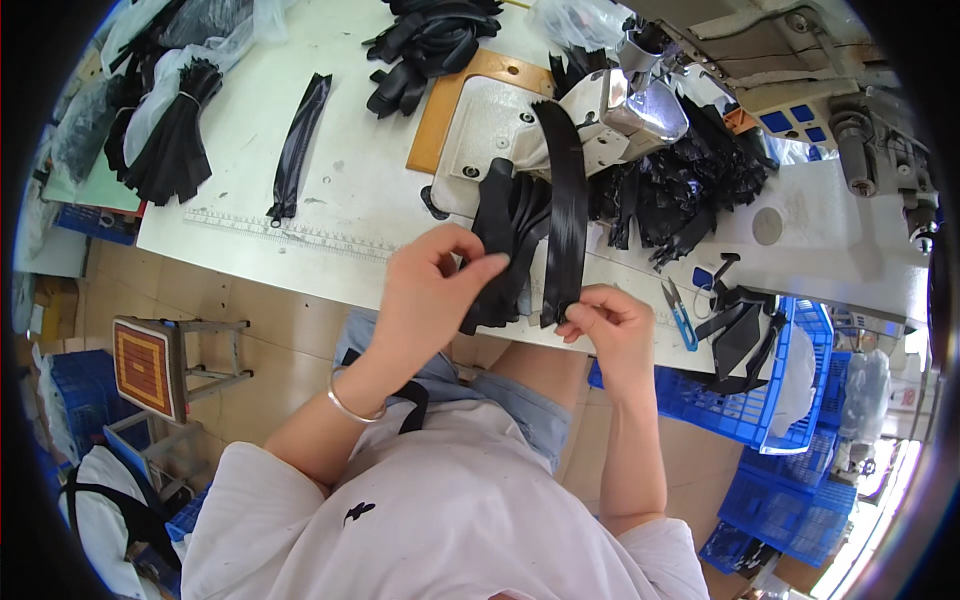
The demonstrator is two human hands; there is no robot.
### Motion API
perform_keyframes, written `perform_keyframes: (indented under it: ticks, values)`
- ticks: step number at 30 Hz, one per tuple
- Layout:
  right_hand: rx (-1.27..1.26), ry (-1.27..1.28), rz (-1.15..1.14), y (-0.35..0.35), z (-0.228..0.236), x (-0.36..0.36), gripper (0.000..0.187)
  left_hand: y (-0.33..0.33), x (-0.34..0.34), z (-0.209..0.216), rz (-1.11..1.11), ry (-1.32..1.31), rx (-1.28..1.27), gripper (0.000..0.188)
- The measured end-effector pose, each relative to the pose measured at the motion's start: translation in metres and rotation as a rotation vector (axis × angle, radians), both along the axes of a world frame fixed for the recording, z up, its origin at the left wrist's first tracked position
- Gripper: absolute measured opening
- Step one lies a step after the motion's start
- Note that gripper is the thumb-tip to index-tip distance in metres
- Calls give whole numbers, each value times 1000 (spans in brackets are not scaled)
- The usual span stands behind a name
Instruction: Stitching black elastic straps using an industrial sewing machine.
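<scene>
At the near edge of the white worktable (250,150), the left hand (425,290) pinches the lower end of a bunch of black fabric pieces (500,245) between thumb and forefinger, while the right hand (610,325) closes its fingertips on the bottom end of a long black strap (567,200). That strap runs up across the table to the sewing machine (640,100) (its upper end sits just by the presser area). Blue-handled snips (680,315) lie just right of the right hand. A single black zipper (298,145) lies well apart to the left, with bundled zippers (170,140) beyond.
</scene>
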State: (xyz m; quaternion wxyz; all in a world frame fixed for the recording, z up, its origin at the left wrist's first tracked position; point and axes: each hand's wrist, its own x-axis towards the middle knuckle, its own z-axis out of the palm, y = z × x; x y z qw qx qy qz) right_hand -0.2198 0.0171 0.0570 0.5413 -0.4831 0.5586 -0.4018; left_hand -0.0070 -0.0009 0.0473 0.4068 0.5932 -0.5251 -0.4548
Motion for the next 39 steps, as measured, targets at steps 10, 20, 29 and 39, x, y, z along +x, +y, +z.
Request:
perform_keyframes:
  ticks: [10,20,29,39]
  values:
    - [-334,75,176,-27,14,43,9,-10,4,-1,8,734,127,12]
    - [61,-116,156,-18,22,45,15,-7,1,8,-83,632,222,15]
    - [185,-110,236,-21,21,34,20,-6,-5,10,-13,542,111,16]
    - [82,-104,204,-21,26,33,17,-11,-14,25,12,500,52,15]
